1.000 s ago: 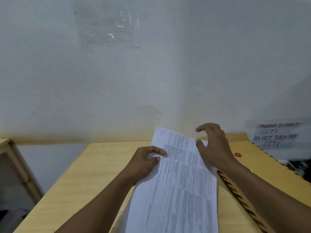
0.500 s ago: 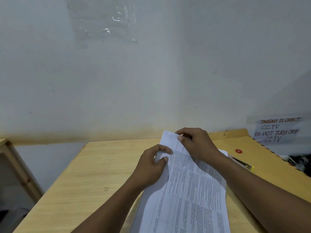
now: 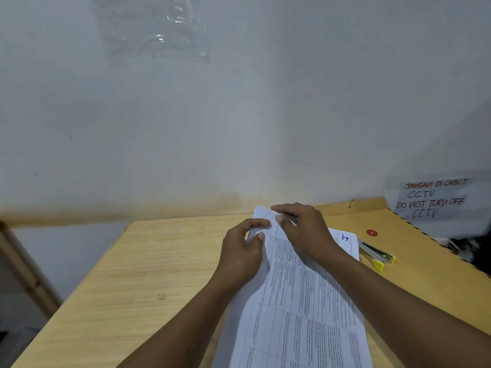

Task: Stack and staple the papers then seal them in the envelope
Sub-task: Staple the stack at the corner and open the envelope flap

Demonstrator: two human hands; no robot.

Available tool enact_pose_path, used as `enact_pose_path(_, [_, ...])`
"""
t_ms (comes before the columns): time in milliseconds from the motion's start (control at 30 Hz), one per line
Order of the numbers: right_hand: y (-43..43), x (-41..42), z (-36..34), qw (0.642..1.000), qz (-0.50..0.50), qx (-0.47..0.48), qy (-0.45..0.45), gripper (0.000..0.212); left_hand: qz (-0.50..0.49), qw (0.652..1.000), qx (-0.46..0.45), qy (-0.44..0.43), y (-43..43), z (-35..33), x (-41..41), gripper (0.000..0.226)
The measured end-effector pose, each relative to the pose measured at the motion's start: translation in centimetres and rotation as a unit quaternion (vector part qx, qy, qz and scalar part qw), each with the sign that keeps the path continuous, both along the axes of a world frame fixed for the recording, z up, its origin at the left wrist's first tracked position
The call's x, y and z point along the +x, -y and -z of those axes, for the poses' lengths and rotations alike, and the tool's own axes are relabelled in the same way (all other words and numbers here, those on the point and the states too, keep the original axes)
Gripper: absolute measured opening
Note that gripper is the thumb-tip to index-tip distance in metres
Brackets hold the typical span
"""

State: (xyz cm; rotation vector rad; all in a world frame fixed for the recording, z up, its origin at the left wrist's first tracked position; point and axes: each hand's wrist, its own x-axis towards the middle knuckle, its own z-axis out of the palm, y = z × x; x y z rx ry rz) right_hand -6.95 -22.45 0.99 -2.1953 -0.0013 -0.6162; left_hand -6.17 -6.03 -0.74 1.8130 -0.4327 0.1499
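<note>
both hands squared the papers on the worktop

the left hand (image 3: pixel 243 251) and right hand (image 3: pixel 305 231) each held a narrow grip on the far corner of the papers (image 3: pixel 300 301), which lay on the worktop (image 3: pixel 132 274) beside the envelope (image 3: pixel 414 251), stapler (image 3: pixel 377 256) resting on it.

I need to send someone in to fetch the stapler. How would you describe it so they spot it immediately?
On the wooden table, look right of the printed papers, on the big brown envelope. The stapler lies there, below the envelope's red button. It is the only metal thing, silver with yellow ends.
</note>
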Motion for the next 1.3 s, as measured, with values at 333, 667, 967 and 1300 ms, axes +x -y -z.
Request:
enact_pose_path(333, [1.9,-0.7,-0.1,0.993,-0.007,-0.048,-0.109,0.028,0.021,0.999,0.009,-0.04,0.6,1.0,0.8,0.03])
enact_pose_path(667, [10.2,-4.3,1.0,0.905,0.166,-0.221,-0.323,0.036,0.047,0.988,0.084,-0.121,2.0,3.4,1.7,0.027])
enact_pose_path(967, [12.1,-4.8,2.3,0.891,0.215,-0.206,-0.342,0.027,0.005,0.992,0.059,-0.112,1.9,3.5,1.7,0.024])
enact_pose_path(1300, [9.1,-1.8,-5.1,0.978,0.178,0.088,-0.055,0.008,-0.011,0.999,0.027,-0.039,0.7,2.5,1.1,0.027])
